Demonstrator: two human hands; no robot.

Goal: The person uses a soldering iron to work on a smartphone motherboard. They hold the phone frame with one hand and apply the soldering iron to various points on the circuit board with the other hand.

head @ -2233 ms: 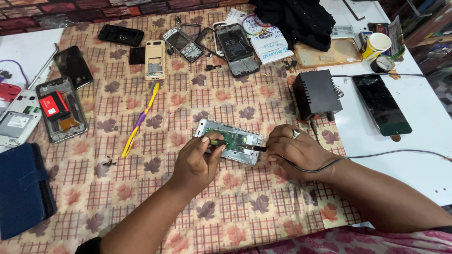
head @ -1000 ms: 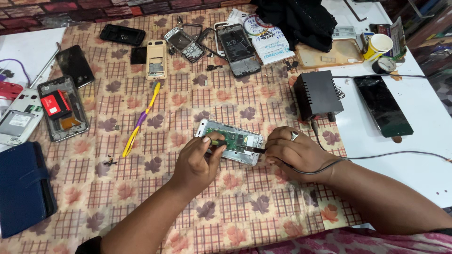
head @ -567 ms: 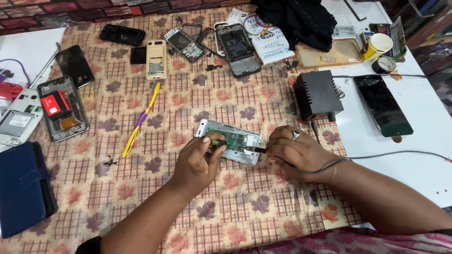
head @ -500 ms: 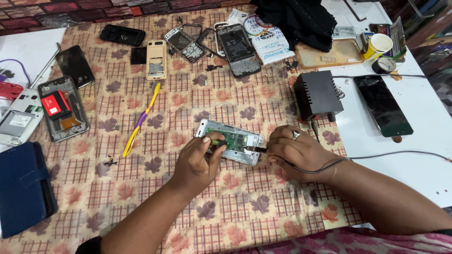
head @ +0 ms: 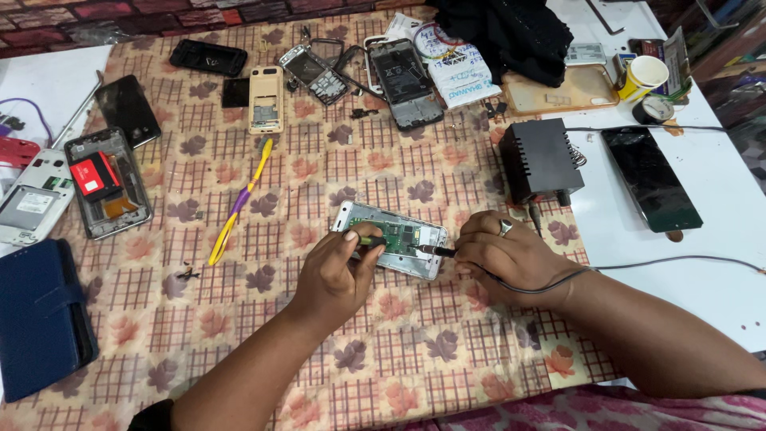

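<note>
Opened phone (head: 395,238) sits mid-table on the checkered cloth (head: 447,351), left hand (head: 335,275) pinching a small tool (head: 371,239) onto its board. Right hand (head: 511,259) grips a corded soldering iron (head: 435,251) at the phone's edge. Black power box (head: 541,158) just behind, yellow-purple pry tool (head: 239,203) off left, nothing blocking.

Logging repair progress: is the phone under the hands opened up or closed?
Opened up. The phone lies flat with its green circuit board exposed; the left hand and right hand hold tools on it.

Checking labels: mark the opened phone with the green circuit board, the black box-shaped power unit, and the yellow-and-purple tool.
opened phone (head: 407,237), head view, green board.
black power unit (head: 539,158), head view, top face.
yellow-and-purple tool (head: 239,201), head view, mid-shaft.
</note>
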